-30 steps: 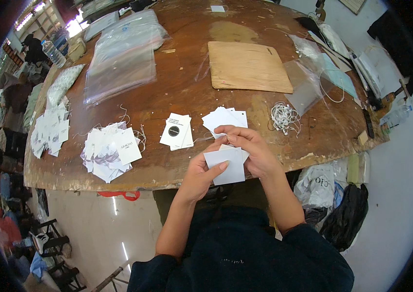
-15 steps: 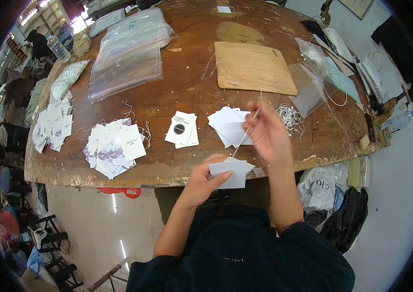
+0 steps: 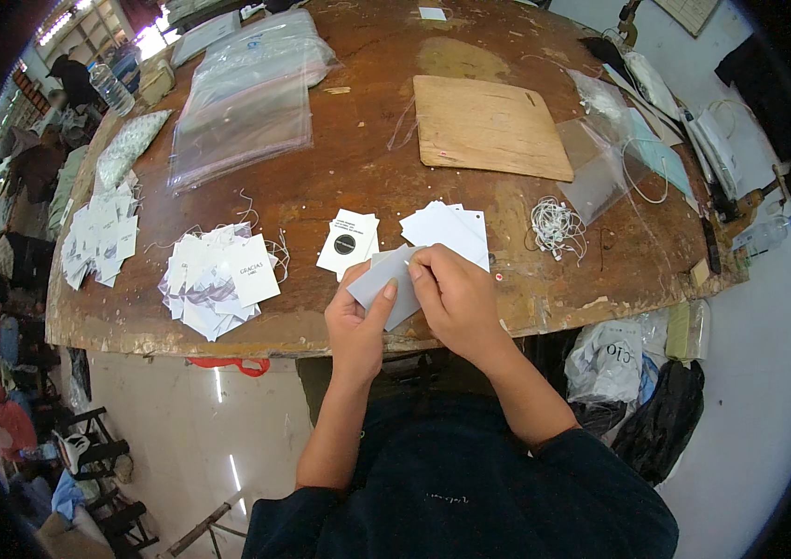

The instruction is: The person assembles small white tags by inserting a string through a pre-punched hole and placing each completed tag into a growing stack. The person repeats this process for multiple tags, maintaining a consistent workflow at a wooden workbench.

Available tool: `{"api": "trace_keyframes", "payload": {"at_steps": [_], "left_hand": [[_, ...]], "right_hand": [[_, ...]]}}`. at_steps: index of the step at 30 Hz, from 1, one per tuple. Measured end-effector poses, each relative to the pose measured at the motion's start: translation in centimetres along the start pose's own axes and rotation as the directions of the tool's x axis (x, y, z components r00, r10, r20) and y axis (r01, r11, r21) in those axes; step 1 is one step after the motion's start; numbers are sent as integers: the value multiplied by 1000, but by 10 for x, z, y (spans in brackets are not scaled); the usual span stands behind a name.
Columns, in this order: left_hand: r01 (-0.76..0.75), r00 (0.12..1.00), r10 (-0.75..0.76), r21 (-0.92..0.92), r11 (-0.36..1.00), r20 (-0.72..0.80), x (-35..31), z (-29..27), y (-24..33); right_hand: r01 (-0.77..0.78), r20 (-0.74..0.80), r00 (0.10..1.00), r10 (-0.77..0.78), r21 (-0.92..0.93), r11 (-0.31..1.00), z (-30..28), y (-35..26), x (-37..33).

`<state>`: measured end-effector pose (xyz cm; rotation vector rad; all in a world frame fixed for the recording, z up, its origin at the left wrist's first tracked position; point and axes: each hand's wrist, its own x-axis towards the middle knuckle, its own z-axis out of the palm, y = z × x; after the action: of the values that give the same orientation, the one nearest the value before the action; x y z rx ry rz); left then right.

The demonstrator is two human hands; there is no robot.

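Note:
Over the table's front edge, my left hand (image 3: 354, 315) grips a few paper tags (image 3: 379, 282), thumb flat on the top one. My right hand (image 3: 454, 300) is closed at their right corner, thumb and forefinger pinched there; a tiny white bit shows at the fingertips, and any string is hidden. Just beyond lie a small stack of printed tags (image 3: 347, 244) with a black round mark and a fanned stack of blank-looking white tags (image 3: 451, 233). A tangle of white strings (image 3: 556, 228) sits to the right.
Strung tags form a larger pile (image 3: 218, 284) and another pile (image 3: 102, 238) at left. Clear plastic bags (image 3: 242, 130) lie behind them, near a filled bag (image 3: 133, 149). A wooden board (image 3: 490, 129) rests at centre back. A box cutter (image 3: 709, 244) lies by the right edge.
My right hand has come down and left from above the tags, where it drew up a white string, to their corner. My left hand has moved up and left with the tags.

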<state>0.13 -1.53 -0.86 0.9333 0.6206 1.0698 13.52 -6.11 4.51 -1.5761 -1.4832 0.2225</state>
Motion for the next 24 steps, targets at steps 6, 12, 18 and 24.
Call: {"api": "trace_keyframes", "payload": {"at_steps": [6,12,18,24], "left_hand": [[-159,987,153,233,959,44,-3,-2,4],[-324,946,297,464,824,134,-5,-2,7],[-723,575,630,684,93,522,12,-10,15],[-753,290,573,552,-358,766,-6,-15,22]], "right_hand": [[3,-10,1000,-3,56,998,1,-1,2],[-19,-2,1000,19,116,993,0,0,1],[-441,252,896,366,608,660,-5,3,-3],[-328,145,944,295,340,882,-8,15,7]]}}
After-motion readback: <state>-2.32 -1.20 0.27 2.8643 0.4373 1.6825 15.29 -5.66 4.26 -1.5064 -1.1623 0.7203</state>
